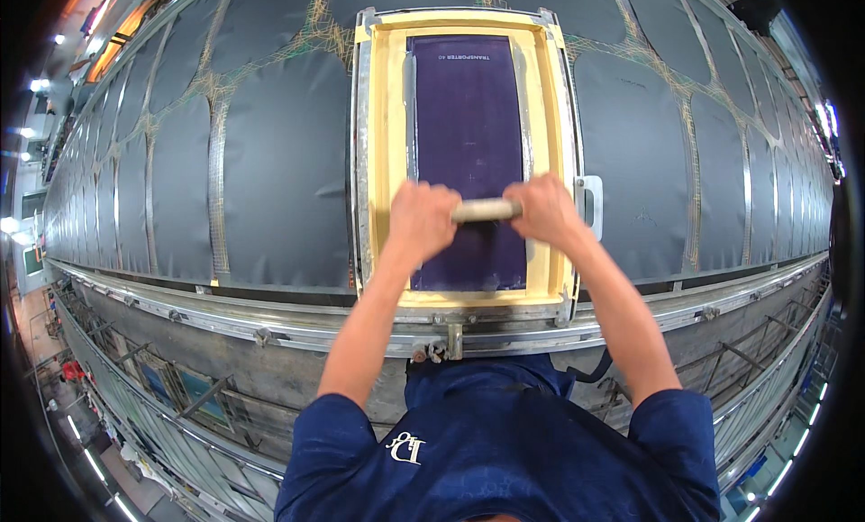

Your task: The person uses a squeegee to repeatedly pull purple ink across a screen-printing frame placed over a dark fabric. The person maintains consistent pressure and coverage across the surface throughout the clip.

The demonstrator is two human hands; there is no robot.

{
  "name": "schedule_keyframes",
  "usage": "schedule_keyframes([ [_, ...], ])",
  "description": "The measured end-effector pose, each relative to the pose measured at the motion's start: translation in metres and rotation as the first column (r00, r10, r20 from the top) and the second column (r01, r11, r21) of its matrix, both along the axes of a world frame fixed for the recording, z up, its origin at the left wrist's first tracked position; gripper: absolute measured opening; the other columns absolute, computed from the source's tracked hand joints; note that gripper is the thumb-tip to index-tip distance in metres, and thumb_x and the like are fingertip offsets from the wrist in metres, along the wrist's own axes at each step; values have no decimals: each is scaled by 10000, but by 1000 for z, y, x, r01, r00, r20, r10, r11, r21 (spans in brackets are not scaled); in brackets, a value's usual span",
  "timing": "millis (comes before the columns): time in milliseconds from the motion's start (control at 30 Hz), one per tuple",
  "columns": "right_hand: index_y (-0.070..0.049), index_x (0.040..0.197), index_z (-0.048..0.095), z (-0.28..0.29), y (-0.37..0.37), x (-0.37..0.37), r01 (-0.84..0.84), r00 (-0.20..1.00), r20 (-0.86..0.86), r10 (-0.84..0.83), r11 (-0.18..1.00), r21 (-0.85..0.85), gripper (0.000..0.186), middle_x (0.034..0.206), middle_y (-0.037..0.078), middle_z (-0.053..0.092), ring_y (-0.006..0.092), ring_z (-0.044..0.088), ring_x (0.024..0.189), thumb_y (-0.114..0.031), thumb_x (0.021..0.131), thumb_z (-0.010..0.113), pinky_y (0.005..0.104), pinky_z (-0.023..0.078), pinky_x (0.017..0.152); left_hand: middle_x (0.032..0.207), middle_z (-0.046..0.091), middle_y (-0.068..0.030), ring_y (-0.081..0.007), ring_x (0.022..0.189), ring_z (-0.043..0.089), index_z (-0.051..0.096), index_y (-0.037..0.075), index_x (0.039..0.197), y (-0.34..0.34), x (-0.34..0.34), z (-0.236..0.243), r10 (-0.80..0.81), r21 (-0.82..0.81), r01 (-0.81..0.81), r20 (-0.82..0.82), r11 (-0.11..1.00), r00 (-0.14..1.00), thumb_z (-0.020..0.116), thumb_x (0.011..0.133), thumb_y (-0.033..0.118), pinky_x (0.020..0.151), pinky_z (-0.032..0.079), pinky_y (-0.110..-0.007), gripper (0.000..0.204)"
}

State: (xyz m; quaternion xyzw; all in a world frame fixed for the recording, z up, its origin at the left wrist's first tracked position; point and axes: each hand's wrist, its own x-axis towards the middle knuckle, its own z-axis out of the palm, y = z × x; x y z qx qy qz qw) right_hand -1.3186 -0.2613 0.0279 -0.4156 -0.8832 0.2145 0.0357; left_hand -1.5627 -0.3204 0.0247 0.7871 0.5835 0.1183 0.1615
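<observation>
Both of my arms reach forward over a screen-printing frame (pixel 363 144), whose metal sides are lined with yellow tape (pixel 389 81). Inside it lies a long dark purple mesh area (pixel 468 117). A pale wooden squeegee handle (pixel 487 209) spans the near half of that mesh. My left hand (pixel 423 219) is wrapped round its left end, and my right hand (pixel 546 208) grips the right end. The squeegee's lower edge is hidden in shadow under the handle, so I cannot tell whether it touches the mesh.
Dark grey panels (pixel 279 162) with pale, scribbled strips between them cover the long table on both sides. A white loop handle (pixel 592 207) sticks out from the frame's right side. Along the table's near edge runs a metal rail (pixel 649 328), with a clamp-like fitting (pixel 454 340) before my body.
</observation>
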Motion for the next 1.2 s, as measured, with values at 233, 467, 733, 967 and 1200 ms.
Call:
schedule_keyframes([
  [233, -120, 871, 743, 12, -83, 11, 0, 998, -65, 0, 1000, -5, 223, 787, 83, 712, 287, 683, 848, -139, 658, 808, 403, 473, 867, 824, 723, 17, -205, 773, 659, 753, 180, 864, -82, 10, 4, -10, 17, 10, 6, 1000, 1000, 810, 712, 170, 780, 437, -384, 163],
  [467, -131, 872, 748, 25, 83, -18, 28, 998, 58, -28, 1000, 3, 178, 800, 102, 728, 338, 709, 810, -263, 761, 790, 467, 533, 800, 809, 719, 5, -229, 792, 691, 746, 193, 862, 90, -22, 13, -45, 83, 56, -122, 995, 991, 820, 745, 295, 761, 461, -417, 172],
  [733, -112, 946, 777, 20, 321, -51, 43, 991, 130, -43, 999, 4, 347, 900, 173, 754, 376, 732, 880, -399, 754, 815, 466, 587, 813, 954, 762, -93, -296, 982, 722, 772, 171, 1024, 326, -52, 11, 3, 131, 36, -284, 991, 959, 831, 766, 459, 902, 526, -440, 392],
  [967, -88, 1007, 784, 9, 371, -56, 62, 993, 105, -54, 995, -73, 388, 838, 169, 751, 357, 725, 814, -374, 750, 836, 439, 578, 779, 962, 770, -92, -316, 938, 732, 785, 187, 1054, 371, -51, 14, 33, -6, -36, -214, 999, 976, 853, 742, 430, 862, 573, -447, 401],
  [1200, -71, 1007, 769, 14, 320, -55, 88, 985, 149, -81, 995, -43, 370, 791, 162, 736, 345, 713, 758, -353, 774, 829, 433, 572, 749, 937, 776, -77, -285, 962, 725, 782, 203, 1072, 328, -39, 19, 22, -75, -44, -267, 996, 963, 827, 779, 455, 901, 523, -422, 389],
])
